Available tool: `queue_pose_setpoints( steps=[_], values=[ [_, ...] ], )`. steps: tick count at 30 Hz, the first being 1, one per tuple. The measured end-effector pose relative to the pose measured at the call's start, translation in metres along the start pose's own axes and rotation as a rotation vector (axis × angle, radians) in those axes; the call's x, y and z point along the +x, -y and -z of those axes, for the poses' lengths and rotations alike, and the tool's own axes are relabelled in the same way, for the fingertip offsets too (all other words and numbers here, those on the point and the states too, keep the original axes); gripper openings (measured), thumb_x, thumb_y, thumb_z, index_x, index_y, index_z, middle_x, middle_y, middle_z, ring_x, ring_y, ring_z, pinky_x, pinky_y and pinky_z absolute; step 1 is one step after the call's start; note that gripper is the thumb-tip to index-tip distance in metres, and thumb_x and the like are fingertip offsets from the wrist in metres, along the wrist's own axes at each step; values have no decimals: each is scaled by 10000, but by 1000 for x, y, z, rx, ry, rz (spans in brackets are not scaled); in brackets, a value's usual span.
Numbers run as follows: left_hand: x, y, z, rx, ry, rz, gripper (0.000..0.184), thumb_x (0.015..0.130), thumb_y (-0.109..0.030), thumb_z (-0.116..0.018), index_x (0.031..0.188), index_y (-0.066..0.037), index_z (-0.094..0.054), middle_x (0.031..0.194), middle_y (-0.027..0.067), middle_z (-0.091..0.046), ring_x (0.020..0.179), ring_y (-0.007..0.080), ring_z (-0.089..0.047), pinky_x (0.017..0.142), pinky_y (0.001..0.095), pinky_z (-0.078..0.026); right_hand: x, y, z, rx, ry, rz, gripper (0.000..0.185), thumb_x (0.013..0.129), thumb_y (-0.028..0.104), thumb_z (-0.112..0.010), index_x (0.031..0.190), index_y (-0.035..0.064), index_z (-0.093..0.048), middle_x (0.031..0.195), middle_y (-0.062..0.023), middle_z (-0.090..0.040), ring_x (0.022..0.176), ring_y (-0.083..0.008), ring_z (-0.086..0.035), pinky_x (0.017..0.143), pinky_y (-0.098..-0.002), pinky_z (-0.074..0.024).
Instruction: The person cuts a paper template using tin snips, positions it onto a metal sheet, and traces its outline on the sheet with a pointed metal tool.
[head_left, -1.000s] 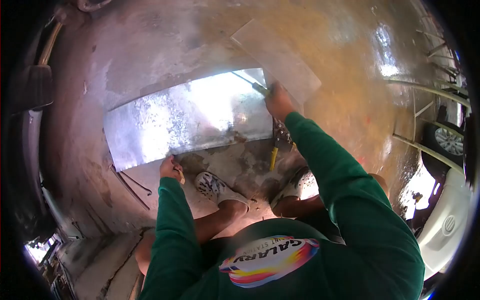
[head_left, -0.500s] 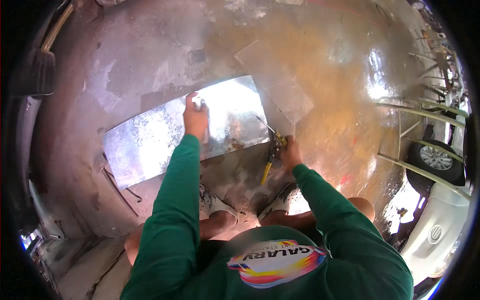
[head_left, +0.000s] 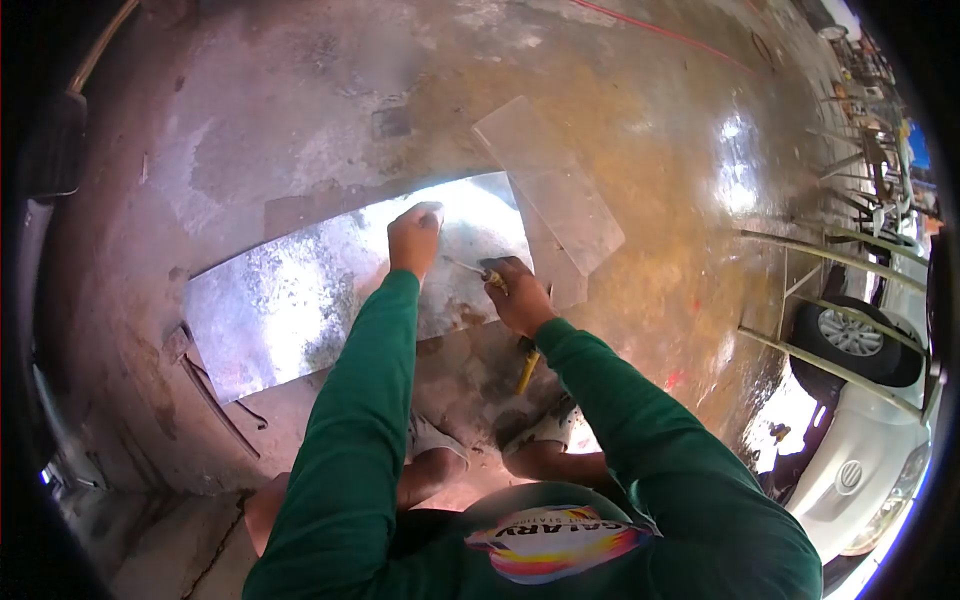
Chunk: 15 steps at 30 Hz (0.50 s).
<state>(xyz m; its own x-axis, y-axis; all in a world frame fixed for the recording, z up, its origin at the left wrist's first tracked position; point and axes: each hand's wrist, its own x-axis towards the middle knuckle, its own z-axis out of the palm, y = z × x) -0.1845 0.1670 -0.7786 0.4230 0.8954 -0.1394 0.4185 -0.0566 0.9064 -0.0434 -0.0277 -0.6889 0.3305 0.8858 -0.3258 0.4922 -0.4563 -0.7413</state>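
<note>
A shiny sheet of metal [head_left: 250, 330] lies flat on the concrete floor before my feet. My left hand [head_left: 414, 240] is closed over its upper middle part, and what the fingers hold, if anything, is hidden. My right hand [head_left: 515, 295] grips a screwdriver [head_left: 494, 279] with a yellowish handle. Its thin shaft points left over the sheet towards my left hand; whether the tip touches the metal I cannot tell. A yellow-handled tool [head_left: 528, 371] lies on the floor just below my right hand, its head partly hidden.
A clear-looking flat panel [head_left: 560, 200] lies right of the sheet. Dark thin strips [head_left: 222, 405] are at its lower left corner. A pale metal frame [head_left: 830, 370] and a white car [head_left: 850, 480] with a wheel [head_left: 852, 335] stand at the right. A red line [head_left: 660, 30] runs across the far floor.
My right hand has lifted the screwdriver from near the yellow-handled tool and moved it left over the sheet. My left hand has moved slightly right and its fingers are more curled.
</note>
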Motion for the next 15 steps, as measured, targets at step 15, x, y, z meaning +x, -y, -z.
queue_pose_setpoints(
  steps=[15],
  values=[
    [-40,7,1,-145,-47,6,181,990,-60,-706,1128,-72,-821,1110,128,-787,979,263,-764,872,363,-610,-1,-27,-8,-192,-209,-257,608,1057,232,-653,1646,236,-500,1345,-289,-587,1193,-476,-661,979,-548,-574]
  ],
)
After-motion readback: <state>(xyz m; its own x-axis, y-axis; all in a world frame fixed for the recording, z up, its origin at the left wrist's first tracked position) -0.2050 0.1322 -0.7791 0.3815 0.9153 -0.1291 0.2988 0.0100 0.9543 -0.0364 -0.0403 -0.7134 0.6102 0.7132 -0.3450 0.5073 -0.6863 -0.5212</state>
